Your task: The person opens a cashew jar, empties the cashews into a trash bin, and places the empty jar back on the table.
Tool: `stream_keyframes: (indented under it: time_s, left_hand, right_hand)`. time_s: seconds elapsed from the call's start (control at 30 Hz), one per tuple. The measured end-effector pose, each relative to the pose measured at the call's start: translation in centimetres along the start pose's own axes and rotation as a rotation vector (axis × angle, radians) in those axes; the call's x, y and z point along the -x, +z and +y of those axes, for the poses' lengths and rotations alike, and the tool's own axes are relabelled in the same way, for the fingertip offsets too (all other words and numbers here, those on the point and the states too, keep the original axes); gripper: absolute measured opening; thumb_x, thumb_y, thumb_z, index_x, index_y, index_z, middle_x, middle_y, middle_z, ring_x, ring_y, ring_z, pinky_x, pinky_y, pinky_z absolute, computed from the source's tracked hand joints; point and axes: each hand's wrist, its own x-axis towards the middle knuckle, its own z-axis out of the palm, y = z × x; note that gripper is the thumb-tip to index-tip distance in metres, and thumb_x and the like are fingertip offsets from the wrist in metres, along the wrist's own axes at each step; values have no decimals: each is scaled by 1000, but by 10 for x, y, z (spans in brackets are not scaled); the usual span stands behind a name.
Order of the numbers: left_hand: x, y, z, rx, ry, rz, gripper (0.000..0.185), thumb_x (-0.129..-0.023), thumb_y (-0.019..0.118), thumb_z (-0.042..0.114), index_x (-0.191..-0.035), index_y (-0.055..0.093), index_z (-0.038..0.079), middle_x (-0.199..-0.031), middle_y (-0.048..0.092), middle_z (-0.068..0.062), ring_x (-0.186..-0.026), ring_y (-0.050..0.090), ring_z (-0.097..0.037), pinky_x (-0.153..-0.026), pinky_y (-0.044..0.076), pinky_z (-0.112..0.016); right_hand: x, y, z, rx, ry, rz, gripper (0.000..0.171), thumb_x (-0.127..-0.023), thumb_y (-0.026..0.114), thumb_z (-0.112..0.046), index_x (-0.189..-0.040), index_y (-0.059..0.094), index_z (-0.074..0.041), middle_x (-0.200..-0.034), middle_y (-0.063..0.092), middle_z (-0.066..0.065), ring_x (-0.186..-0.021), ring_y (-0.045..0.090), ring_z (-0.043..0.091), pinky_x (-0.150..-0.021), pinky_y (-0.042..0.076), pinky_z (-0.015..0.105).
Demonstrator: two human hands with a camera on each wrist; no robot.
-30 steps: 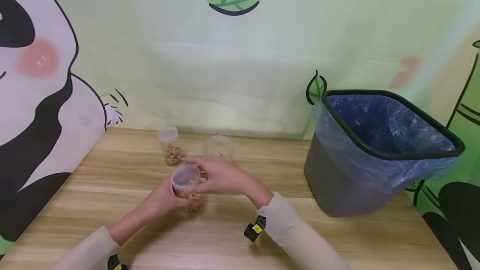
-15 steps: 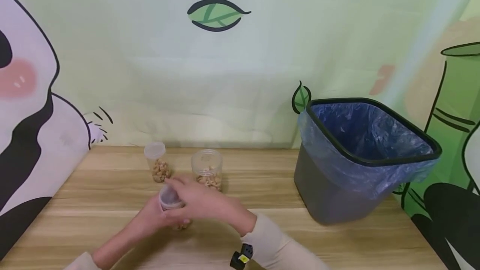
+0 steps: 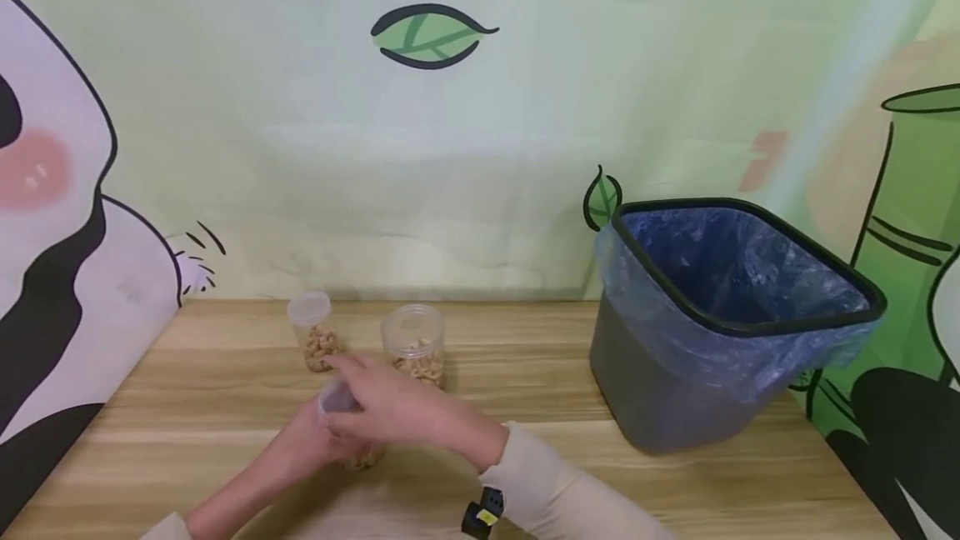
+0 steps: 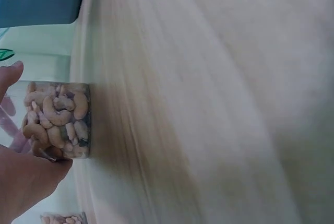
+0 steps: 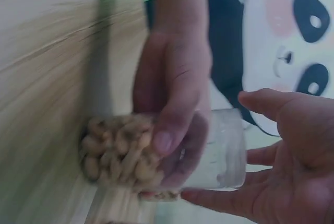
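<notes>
A small round jar (image 3: 352, 432) of clear plastic, its lower part packed with pale, curved cashews, stands on the worktop (image 3: 525, 373) in the lower left of centre of the head view. The worktop is light wood with long streaky grain. The left hand (image 3: 303, 440) wraps the jar's side from the left, fingers curled round the clear wall with the thumb across the front, as the right wrist view shows (image 5: 172, 109). The right hand (image 3: 390, 411) lies over the jar's top, its fingers curved about the translucent lid end (image 5: 224, 148); whether it clamps the lid or only cups it I cannot tell.

Behind them, toward the wall, stand two more clear round jars holding cashews: a narrow one with a frosted lid (image 3: 312, 330) and, just right of it, a wider one (image 3: 415, 344). They stand near each other but apart.

In the right half of the frame sits a dark, squarish bin (image 3: 660, 390) with a black rim, lined with a crinkled blue plastic bag (image 3: 742, 265). A smooth printed backdrop (image 3: 525, 148) of green leaves and a panda rises behind the worktop.
</notes>
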Motion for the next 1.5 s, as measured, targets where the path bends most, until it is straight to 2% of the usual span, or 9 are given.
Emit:
stream_keyframes:
  time_s: [0.07, 0.13, 0.2, 0.37, 0.57, 0.93, 1.07, 1.3, 1.5]
  left_hand:
    - [-3, 0, 3, -117, -59, 10, 71, -69, 88, 10, -126, 53, -16, -111, 68, -21, -99, 67, -32, -85, 58, -34]
    - [-4, 0, 7, 35, -228, 26, 74, -70, 90, 12, -128, 52, -14, -111, 69, -20, -97, 67, -33, -83, 59, -34]
    - [-4, 0, 9, 57, -274, 28, 69, -70, 90, 11, -124, 55, -13, -108, 69, -18, -96, 67, -32, -81, 59, -34]
    - [-4, -2, 10, -26, -205, 34, 66, -68, 87, 6, -122, 56, -15, -109, 69, -18, -96, 67, -29, -83, 58, -34]
    - [1, -13, 8, 284, -339, -24, 64, -73, 84, 4, -128, 55, -12, -113, 69, -19, -94, 65, -11, -76, 58, -30]
    - [3, -11, 8, 246, -469, 12, 65, -69, 88, 8, -125, 58, -10, -109, 71, -15, -97, 65, -20, -79, 56, -27]
    - [2, -10, 10, 233, -458, 29, 66, -70, 90, 12, -125, 60, -8, -108, 72, -12, -96, 65, -17, -82, 55, -26]
    - [8, -9, 5, 207, -228, 20, 47, -76, 84, 3, -116, 62, -9, -102, 71, -2, -89, 62, -3, -75, 55, -26]
    - [9, -8, 4, 92, -215, 14, 45, -74, 85, 4, -111, 62, -8, -103, 70, -12, -89, 63, -5, -75, 56, -28]
  right_hand:
    - [1, -3, 0, 19, 33, 6, 73, -99, 63, -46, -156, 36, -8, -152, 49, 12, -128, 57, 16, -100, 49, 24]
    - [3, -4, -2, 46, 65, 15, 71, -98, 65, -47, -152, 42, -6, -143, 56, 10, -118, 61, 14, -92, 52, 20]
    - [4, -4, -4, 66, 86, 32, 68, -96, 67, -47, -146, 48, -5, -136, 61, 8, -110, 63, 12, -86, 53, 18]
    - [4, -6, -11, 156, 88, 54, 64, -95, 68, -48, -142, 54, -6, -132, 61, 6, -105, 63, 12, -81, 53, 17]
    - [-9, -16, -8, 176, -57, -77, 65, -91, 71, -35, -147, 51, -9, -139, 58, 5, -106, 59, 6, -80, 47, 12]
    - [-11, -25, 3, 97, -107, -155, 87, -87, 78, -29, -156, 34, -1, -148, 52, 11, -121, 57, 12, -95, 46, 16]
    - [-9, -29, 7, 90, -121, -147, 80, -92, 74, -33, -154, 37, 0, -152, 49, 13, -131, 54, 16, -104, 43, 20]
    - [-10, -13, -24, 347, -8, -68, 52, -91, 69, -54, -117, 67, -10, -100, 62, -4, -82, 56, 6, -62, 46, 15]
    - [-12, -3, -26, 440, -56, -40, 64, -88, 73, -55, -135, 61, -13, -115, 61, -6, -91, 56, 3, -71, 48, 14]
